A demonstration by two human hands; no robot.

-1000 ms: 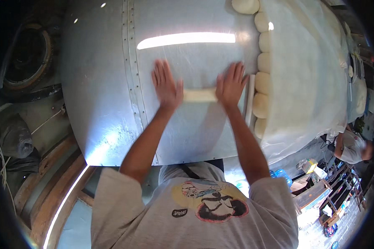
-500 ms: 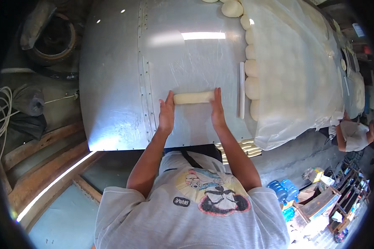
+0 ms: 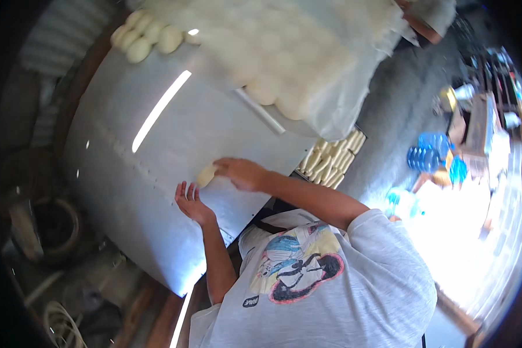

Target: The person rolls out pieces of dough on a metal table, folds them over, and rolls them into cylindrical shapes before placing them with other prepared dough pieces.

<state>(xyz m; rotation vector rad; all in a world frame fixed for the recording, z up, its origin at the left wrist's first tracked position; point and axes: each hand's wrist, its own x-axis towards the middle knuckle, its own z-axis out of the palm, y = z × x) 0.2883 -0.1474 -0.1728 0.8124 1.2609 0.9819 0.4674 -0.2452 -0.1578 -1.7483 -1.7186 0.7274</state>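
Note:
A short, pale roll of dough lies on the metal tabletop, close to the table's near edge. My right hand is at its right end, fingers bent around that end; motion blur softens the detail. Beside the roll's lower left end, my left hand has its fingers spread and palm up, with nothing in it. A thin white stick rests beyond my hands, along a row of dough balls.
Rounded dough balls sit at the far left of the table. Translucent plastic sheeting covers many more. Right of the table, a tray holds several dough sticks. Blue water jugs stand on the floor farther right.
The view has turned, so the table appears tilted. My hands, earlier flat at both ends of the dough roll, differ now: the right bends around one end, the left turns palm up.

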